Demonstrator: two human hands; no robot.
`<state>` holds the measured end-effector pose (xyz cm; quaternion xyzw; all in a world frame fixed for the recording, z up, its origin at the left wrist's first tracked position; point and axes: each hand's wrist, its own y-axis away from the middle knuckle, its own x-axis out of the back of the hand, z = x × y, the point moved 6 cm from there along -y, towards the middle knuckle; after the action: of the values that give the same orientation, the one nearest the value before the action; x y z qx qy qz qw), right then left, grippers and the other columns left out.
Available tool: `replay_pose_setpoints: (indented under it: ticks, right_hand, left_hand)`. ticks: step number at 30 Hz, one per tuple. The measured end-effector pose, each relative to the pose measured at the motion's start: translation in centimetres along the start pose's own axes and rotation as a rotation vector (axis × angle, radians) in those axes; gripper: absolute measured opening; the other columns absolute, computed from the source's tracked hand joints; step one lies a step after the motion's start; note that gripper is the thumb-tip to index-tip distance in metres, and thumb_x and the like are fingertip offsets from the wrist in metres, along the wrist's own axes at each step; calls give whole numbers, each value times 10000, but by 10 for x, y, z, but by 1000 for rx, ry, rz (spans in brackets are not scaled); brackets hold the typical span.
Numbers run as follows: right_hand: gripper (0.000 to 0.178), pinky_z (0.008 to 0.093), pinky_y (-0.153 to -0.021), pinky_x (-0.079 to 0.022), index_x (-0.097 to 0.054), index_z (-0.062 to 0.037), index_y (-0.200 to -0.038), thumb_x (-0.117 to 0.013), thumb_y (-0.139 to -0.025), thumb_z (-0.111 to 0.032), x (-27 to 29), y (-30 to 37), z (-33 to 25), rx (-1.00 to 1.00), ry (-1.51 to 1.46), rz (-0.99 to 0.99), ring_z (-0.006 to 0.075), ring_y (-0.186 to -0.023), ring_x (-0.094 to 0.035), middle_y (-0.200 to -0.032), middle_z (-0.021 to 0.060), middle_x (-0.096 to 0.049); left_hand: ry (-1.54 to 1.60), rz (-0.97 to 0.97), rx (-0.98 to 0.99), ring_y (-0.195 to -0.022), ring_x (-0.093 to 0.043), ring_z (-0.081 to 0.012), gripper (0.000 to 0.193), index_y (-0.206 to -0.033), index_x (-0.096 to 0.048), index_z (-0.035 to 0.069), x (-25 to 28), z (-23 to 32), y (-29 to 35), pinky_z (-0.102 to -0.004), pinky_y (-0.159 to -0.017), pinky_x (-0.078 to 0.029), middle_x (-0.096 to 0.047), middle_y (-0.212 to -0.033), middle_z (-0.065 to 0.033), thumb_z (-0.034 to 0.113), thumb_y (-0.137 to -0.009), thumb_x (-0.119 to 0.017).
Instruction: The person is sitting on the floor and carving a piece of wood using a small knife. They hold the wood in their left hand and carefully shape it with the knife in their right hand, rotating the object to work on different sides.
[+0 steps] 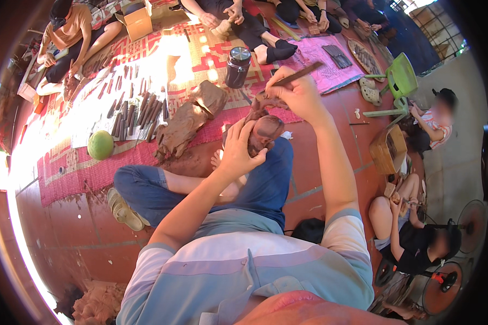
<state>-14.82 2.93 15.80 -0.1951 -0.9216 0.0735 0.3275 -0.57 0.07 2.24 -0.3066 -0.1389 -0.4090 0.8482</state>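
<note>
A dark reddish-brown carved wooden figure (269, 128) with rounded, knobbly forms is held above my crossed legs. My left hand (238, 149) wraps round its near left side, thumb and fingers closed on it. On the far right side of the figure, my right hand (301, 97) grips a flat, dark, stick-like carving tool (305, 72), one end of which sticks out up and to the right. The tool's working end is hidden by my fingers, so I cannot tell whether it touches the wood.
Just beyond stand a rough wood block (184, 127) and a dark lidded flask (237, 67). Several carving tools (141, 111) and a green round fruit (100, 145) lie on the mat at left. A green plastic chair (401, 76) and a wooden box (387, 150) stand right. Several people sit around.
</note>
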Motion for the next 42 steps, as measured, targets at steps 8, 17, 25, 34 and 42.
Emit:
replay_pose_setpoints:
  ticks: [8,17,25,34,42]
  right_hand:
    - [97,248,-660,-486,-588,-19,-832,-670,-780,-14,-7,-14,15,-85,-192,-209,95,-724,-584,-751,18,-600]
    - [80,249,-678,-477,-606,-25,-777,-671,-743,6,-10,-36,23,-176,-89,-459,105,-718,-592,-788,29,-625]
    - [94,243,-707,-475,-630,-18,-781,-690,-716,15,-4,-48,19,-52,-155,-481,106,-748,-596,-791,18,-615]
    - [80,245,-685,-475,-632,-10,-761,-693,-714,12,-2,-52,21,-28,-196,-525,110,-740,-599,-755,29,-627]
    - [88,246,-700,-479,-628,-7,-752,-686,-690,18,8,-53,29,-59,-245,-404,107,-726,-596,-751,30,-619]
  left_hand:
    - [-8,10,-11,-1223,-331,-401,763,-1286,-354,21,0,2,-1,-461,-1028,-306,-359,-1303,-226,200,-641,-720]
    - [-19,22,-14,-1229,-325,-404,763,-1293,-350,26,-1,-2,0,-459,-1022,-310,-356,-1303,-229,197,-643,-712]
    - [-12,3,-13,-1234,-315,-403,785,-1311,-329,30,-2,-1,2,-464,-1022,-305,-333,-1317,-243,194,-647,-714]
    - [23,26,-13,-1199,-337,-405,755,-1282,-368,34,-3,4,0,-481,-1011,-298,-357,-1288,-225,178,-630,-723]
    - [12,15,-32,-1203,-326,-400,759,-1292,-346,35,-3,3,0,-476,-1018,-291,-347,-1294,-227,185,-646,-716]
